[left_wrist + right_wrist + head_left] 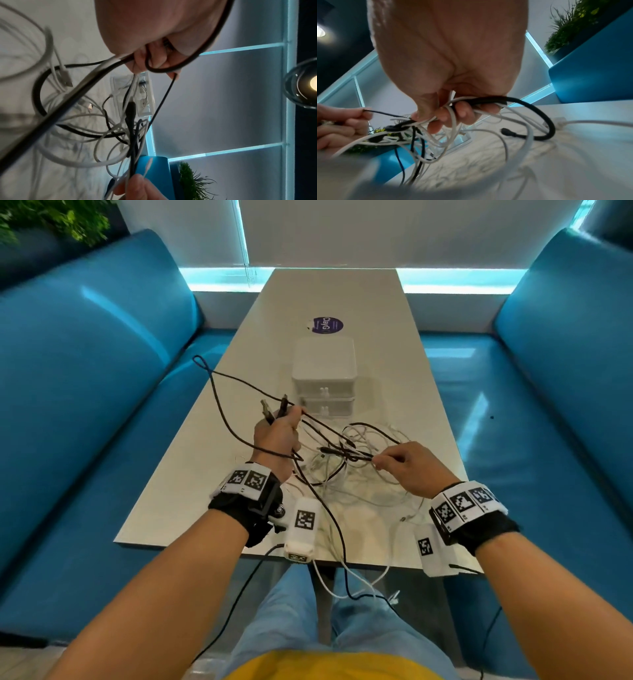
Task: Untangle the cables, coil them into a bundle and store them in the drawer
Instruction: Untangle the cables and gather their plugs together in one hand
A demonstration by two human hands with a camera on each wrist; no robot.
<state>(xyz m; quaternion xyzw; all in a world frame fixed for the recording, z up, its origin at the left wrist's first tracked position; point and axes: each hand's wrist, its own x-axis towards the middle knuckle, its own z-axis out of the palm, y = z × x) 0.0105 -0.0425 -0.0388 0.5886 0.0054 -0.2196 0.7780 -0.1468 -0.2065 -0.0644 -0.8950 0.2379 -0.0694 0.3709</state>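
On the pale table (394,354) lies a tangle of white cables (359,484) mixed with black cables (551,127). My left hand (291,419) is raised above the table and grips black cable strands, with their plug ends (266,410) sticking up past the knuckles. To its right, my right hand (380,462) grips black and white strands together just above the pile; the right wrist view shows its fingers (447,115) curled round them. Black strands stretch between the two hands. The white two-drawer unit (323,361) stands just behind, both drawers closed.
Blue sofas (102,371) flank the table on both sides. A round purple sticker (323,325) lies behind the drawer unit. One black loop (200,362) reaches past the table's left edge. Several cable ends hang over the near edge onto my lap.
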